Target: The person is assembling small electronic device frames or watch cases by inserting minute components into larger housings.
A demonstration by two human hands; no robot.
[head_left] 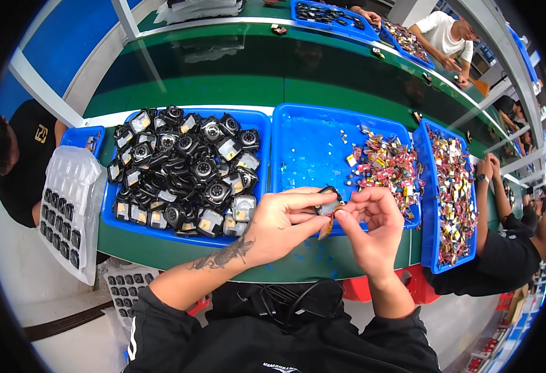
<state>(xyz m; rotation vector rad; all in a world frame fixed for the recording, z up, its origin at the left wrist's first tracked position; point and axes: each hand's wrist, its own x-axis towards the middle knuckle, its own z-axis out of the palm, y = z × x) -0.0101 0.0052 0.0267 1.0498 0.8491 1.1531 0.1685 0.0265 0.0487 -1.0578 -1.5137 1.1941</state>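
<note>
My left hand [276, 227], tattooed on the forearm, is closed around a black smartwatch case [327, 198] above the table's front edge. Thumb and fingers of my right hand [372, 227] are pinched together at the case's right side; what they grip is too small to make out. A thin yellowish and red piece [326, 230] hangs under the case between both hands. To the left, a blue tray [265, 133] is heaped with black smartwatch cases [176, 149]. Beyond my hands, another blue tray [310, 146] holds small red, yellow and clear parts [385, 161] on its right side.
A third blue tray [427, 242], full of similar small parts, stands at the right. White plastic trays [89, 186] with black cases are at the left. Co-workers sit at both sides and across the green conveyor [248, 68], which carries scattered pieces. A metal frame rises at the far left.
</note>
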